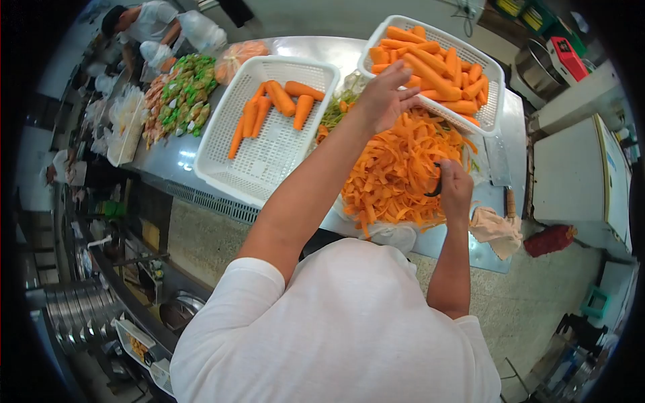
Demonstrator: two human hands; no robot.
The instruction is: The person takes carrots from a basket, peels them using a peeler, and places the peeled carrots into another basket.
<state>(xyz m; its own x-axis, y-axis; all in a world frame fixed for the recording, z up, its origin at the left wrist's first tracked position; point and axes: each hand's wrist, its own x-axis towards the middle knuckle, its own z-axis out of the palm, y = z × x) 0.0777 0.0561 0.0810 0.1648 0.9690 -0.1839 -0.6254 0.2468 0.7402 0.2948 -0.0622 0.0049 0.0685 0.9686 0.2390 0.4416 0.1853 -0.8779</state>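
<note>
My left hand [388,99] reaches over the near rim of a white basket [496,101], its fingers apart and close to the peeled-looking carrots [435,72] heaped inside. My right hand [457,187] is closed around a black-handled peeler [437,183]. Below both hands spreads a big pile of orange carrot peelings [390,178], with the peeler overlapping its right side. To the left, a second white basket [211,158] holds several carrots [282,99] lying loosely at its far end.
A large knife [498,161] and a crumpled cloth [497,230] lie at the table's right. Green-and-orange packets [185,97] cover its left end, beside an orange-filled bag [238,57]. Another person [149,25] stands at the far left. A white cabinet [571,178] stands right.
</note>
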